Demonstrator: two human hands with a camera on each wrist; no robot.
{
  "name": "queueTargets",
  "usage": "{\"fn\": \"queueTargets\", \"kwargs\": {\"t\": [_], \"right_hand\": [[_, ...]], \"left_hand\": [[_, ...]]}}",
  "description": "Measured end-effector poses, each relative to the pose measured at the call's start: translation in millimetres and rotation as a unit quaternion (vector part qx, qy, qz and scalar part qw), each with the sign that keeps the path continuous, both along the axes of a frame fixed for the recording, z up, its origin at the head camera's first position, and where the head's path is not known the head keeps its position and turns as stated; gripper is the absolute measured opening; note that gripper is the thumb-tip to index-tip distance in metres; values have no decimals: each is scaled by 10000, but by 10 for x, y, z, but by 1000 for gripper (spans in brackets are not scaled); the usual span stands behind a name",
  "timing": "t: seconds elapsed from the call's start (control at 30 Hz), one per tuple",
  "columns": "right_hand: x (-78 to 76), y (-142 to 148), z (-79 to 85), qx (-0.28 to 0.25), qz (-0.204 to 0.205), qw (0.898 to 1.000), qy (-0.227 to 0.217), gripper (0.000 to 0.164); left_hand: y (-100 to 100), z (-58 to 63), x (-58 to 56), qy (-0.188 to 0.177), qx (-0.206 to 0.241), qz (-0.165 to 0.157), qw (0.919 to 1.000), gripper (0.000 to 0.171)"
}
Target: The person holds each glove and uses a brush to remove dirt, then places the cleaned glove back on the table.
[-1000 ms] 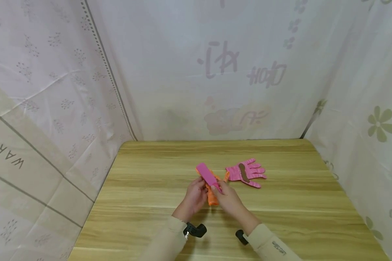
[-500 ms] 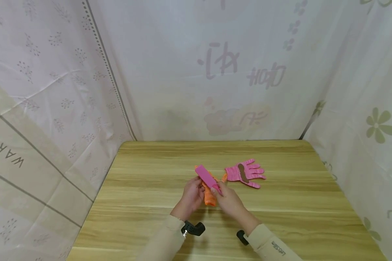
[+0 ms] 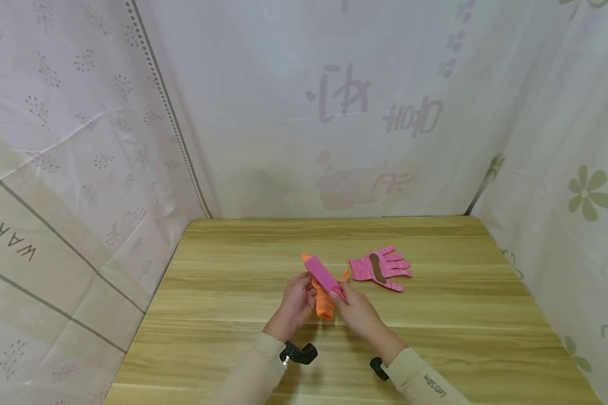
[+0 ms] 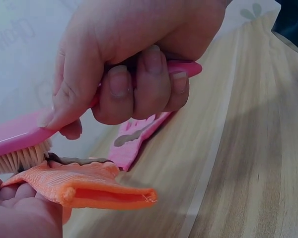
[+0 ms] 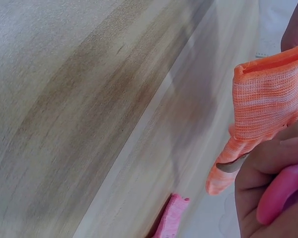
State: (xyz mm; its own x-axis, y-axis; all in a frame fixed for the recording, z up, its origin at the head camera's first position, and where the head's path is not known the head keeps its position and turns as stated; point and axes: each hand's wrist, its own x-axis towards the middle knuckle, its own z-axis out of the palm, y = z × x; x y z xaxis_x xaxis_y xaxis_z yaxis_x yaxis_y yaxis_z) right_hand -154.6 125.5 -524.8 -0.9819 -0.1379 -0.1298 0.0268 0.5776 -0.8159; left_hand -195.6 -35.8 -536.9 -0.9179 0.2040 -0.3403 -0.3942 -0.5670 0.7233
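Note:
My right hand (image 3: 357, 308) grips the handle of a pink brush (image 3: 322, 273), fingers curled round it. In the left wrist view, the pale bristles (image 4: 21, 157) face down against an orange knitted glove (image 4: 84, 179), near a dark patch on it. My left hand (image 3: 296, 301) holds that glove from below and the left side, beneath the brush. Its cuff hangs toward me, and the right wrist view shows the cuff opening. The brush head hides much of the glove from above. Some left fingers are hidden by the glove.
A pink glove (image 3: 385, 268) with a brown patch lies flat on the wooden table (image 3: 233, 253), right of and beyond my hands. Patterned white curtains (image 3: 263, 112) stand around the table's back and sides.
Over the last second my left hand and the orange glove have shifted slightly left. The brush stays over the glove with only small movement. The pink glove lies where it was.

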Motion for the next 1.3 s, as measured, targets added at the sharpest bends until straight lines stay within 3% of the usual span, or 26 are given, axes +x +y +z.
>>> {"fn": "queueTargets", "kwargs": {"t": [0.4,0.67,0.8,1.03,1.3], "right_hand": [[-23,-4,29,-44,100,9999,16,23],[43,69,8,-48,-18,10000,-67,49],[39,113,-25,124,-93,9998,-130,38],[37,185,-65,310,-136,9994,-118,38],[20,206,-26,202,-292,9993,-86,40]], "left_hand": [[-46,0,33,-71,-275,145,9995,50],[-112,17,-4,-171,-103,350,9992,50],[-161,-1,-34,-145,38,419,9990,53],[-219,-32,-46,-6,77,319,9995,52],[-245,-42,-39,-68,-61,493,9987,53]]}}
